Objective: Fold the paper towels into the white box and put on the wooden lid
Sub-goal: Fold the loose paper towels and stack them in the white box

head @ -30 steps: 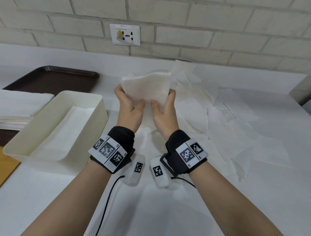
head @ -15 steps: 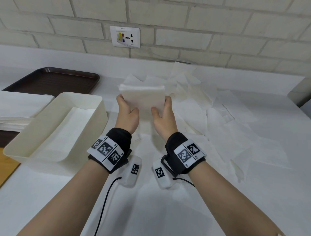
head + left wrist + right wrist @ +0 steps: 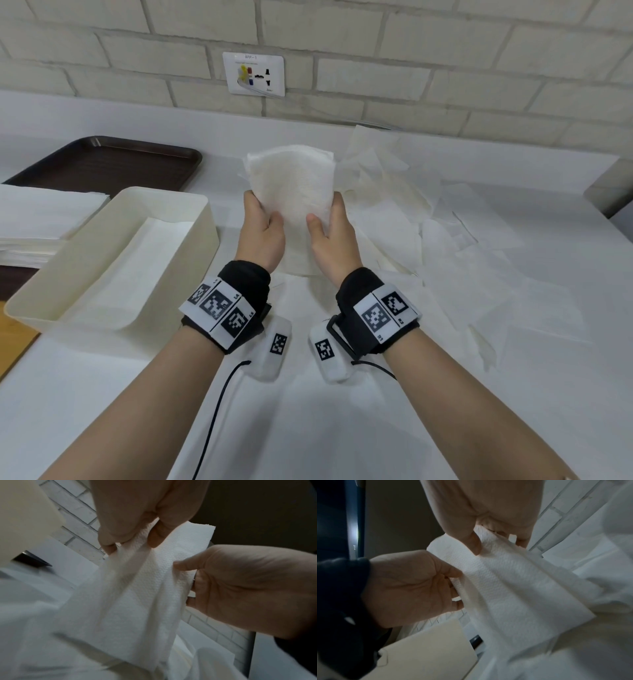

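Note:
Both hands hold a folded white paper towel (image 3: 290, 192) upright above the table, just right of the white box (image 3: 205, 236). My left hand (image 3: 262, 226) pinches its left edge and my right hand (image 3: 330, 233) pinches its right edge. The left wrist view shows the left hand (image 3: 132, 543) with thumb and fingers on the towel (image 3: 137, 595), which hangs in loose layers. In the right wrist view the right hand (image 3: 498, 543) pinches the towel (image 3: 513, 588) the same way. A flat white sheet (image 3: 137, 267) lies inside the box. A wood-coloured strip (image 3: 13, 346) shows at lower left; whether it is the lid is unclear.
A heap of loose paper towels (image 3: 428, 233) covers the table to the right and behind my hands. A neat stack of towels (image 3: 41, 226) lies left of the box, with a dark brown tray (image 3: 109, 161) behind it. A brick wall with a socket (image 3: 253, 73) closes off the back.
Half a second ago the towel was tipped flatter and looked shorter; now it stands upright again. Both hands stay in about the same place, still holding it.

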A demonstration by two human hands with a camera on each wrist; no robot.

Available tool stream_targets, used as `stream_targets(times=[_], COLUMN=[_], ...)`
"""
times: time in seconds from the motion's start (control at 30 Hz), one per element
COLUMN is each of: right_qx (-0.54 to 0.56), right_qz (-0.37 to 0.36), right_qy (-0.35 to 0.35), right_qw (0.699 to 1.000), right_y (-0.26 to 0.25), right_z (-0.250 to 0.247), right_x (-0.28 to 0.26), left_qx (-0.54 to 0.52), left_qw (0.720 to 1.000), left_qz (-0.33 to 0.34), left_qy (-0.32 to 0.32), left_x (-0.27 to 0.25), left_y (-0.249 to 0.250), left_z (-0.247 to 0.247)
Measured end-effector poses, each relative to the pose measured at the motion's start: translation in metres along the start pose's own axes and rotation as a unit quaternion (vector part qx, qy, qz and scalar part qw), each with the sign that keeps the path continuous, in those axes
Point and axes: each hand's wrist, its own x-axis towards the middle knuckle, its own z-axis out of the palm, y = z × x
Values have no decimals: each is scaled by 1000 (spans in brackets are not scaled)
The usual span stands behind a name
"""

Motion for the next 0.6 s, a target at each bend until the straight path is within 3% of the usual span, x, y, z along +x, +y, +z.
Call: stream_targets(times=[0.2,0.3,0.37,0.43,0.5,0.6], right_qx=[-77,-177,-266,-363,-443,-510], right_qz=[-34,-50,-57,-83,-116,-139], right_qy=[-28,-59,-90,-106,-105,-108], right_qw=[996,981,958,922,883,842], right_y=[-6,-14,-22,-28,-33,-37], right_z=[-10,-20,-27,-32,-34,-33], right_x=[3,5,8,11,14,17], left_qx=[-39,30,80,115,123,112], left_qw=[997,995,989,987,990,993], left_qz=[-51,-10,59,98,72,-25], left_qy=[35,94,110,63,8,23], left_x=[5,10,13,17,18,19], left_y=[0,-3,-2,0,2,-5], left_z=[-5,-12,-17,-20,-22,-22])
